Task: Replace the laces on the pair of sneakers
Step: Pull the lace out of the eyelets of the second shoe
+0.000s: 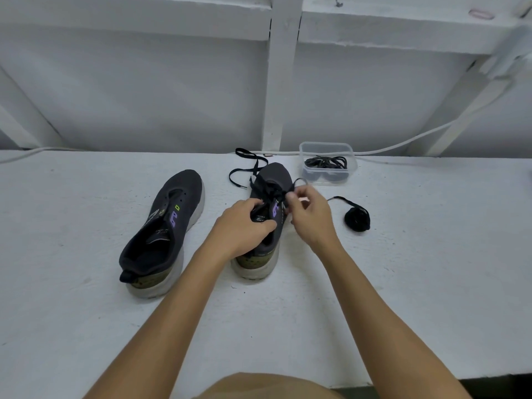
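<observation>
**Hands work a black lace on the right-hand sneaker**

Two dark sneakers sit toe-away on a white bench (86,326). The left sneaker (167,226) stands alone with bare eyelets, well apart from both hands. The right sneaker (266,214) lies under the person's hands, a black lace (253,168) threaded through its upper eyelets, with one loose end trailing past the toe toward the back wall. The left hand (244,226) curls over the shoe's collar, fingers and thumb closed on the tongue area. The right hand (308,214) pinches a loop of the lace just beside the shoe's right edge, fingertips drawn together on it. To the right of that hand lies a coiled lace (357,218), one tail reaching toward the hand. A clear tub (328,148) near the wall, just beyond the shoe's toe, holds more dark laces (326,162). A white cable (417,141) runs along the bench's back edge.
</observation>
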A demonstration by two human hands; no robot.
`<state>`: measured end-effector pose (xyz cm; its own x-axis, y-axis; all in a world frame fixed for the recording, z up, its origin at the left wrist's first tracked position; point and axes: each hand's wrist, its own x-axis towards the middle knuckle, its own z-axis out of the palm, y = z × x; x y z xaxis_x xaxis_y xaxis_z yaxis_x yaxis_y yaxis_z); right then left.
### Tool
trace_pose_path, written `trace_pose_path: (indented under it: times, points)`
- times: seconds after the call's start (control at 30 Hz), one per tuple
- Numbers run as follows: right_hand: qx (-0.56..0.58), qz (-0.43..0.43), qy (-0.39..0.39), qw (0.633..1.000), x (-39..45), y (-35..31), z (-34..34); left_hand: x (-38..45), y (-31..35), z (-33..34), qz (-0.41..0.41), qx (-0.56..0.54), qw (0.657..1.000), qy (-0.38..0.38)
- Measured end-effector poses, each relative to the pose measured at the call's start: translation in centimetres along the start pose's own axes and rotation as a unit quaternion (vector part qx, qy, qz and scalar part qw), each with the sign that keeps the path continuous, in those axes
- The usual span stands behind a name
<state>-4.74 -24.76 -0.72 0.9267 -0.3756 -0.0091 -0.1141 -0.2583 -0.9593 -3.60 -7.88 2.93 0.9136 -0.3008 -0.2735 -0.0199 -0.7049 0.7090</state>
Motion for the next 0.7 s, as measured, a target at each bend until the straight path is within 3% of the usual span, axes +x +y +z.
trace_pose_path:
  times: [0.07,0.13,0.27,0.33,0.5,0.63,0.7]
  points:
    - [0.09,0.038,0.112,0.989,0.4,-1.0,-0.3,0.1,0.0,0.0,-0.002,-0.007,1.0,-0.006]
    - [0.123,0.08,0.146,0.978,0.7,-1.2,-0.5,0.0,0.0,0.0,-0.003,-0.015,1.0,-0.008]
    - [0.093,0.118,-0.08,0.985,-0.3,0.2,-0.3,-0.1,0.0,0.0,0.003,-0.012,1.0,-0.002]
    - [0.058,0.074,-0.118,0.989,-0.8,0.6,-0.1,-0.1,0.0,0.0,0.007,-0.007,1.0,0.002]
    - [-0.014,0.015,-0.072,0.997,-0.2,0.1,0.1,0.0,0.1,0.0,0.005,-0.005,1.0,0.0]
    - [0.102,0.064,0.089,0.989,0.3,-0.6,0.3,0.0,0.2,0.0,-0.007,-0.014,1.0,-0.003]
    - [0.108,0.097,0.078,0.986,0.3,-0.5,0.3,0.0,0.2,0.0,-0.007,-0.016,1.0,-0.002]
